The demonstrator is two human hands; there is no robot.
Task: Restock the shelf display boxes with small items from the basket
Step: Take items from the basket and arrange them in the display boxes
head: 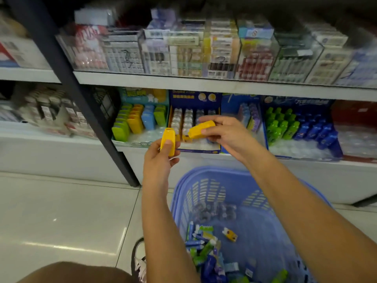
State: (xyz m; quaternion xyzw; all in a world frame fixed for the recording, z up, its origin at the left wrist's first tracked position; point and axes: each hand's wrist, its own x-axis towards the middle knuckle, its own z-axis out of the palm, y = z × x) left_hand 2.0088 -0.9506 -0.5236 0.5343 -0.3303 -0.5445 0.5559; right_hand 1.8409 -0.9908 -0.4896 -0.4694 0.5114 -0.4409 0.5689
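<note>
Left hand (158,160) grips one yellow item (168,142) upright, fingers curled round it; right hand (223,132) pinches a second yellow item (202,129) tilted, both held before the lower shelf display boxes (194,99). Blue basket (206,180) on floor below, small items inside.

The left forearm (161,221) rises almost straight from the lower edge of the view. The right forearm (295,201) slants in from the lower right corner. Both are bare. The left hand (160,162) grips an upright yellow case (169,139), thumb flat on its front and fingers curled behind. Just beside it, the right hand (225,133), palm down, pinches a tilted yellow case (201,129) between thumb and fingers. A bare knee (71,272) shows at the lower left.
</note>
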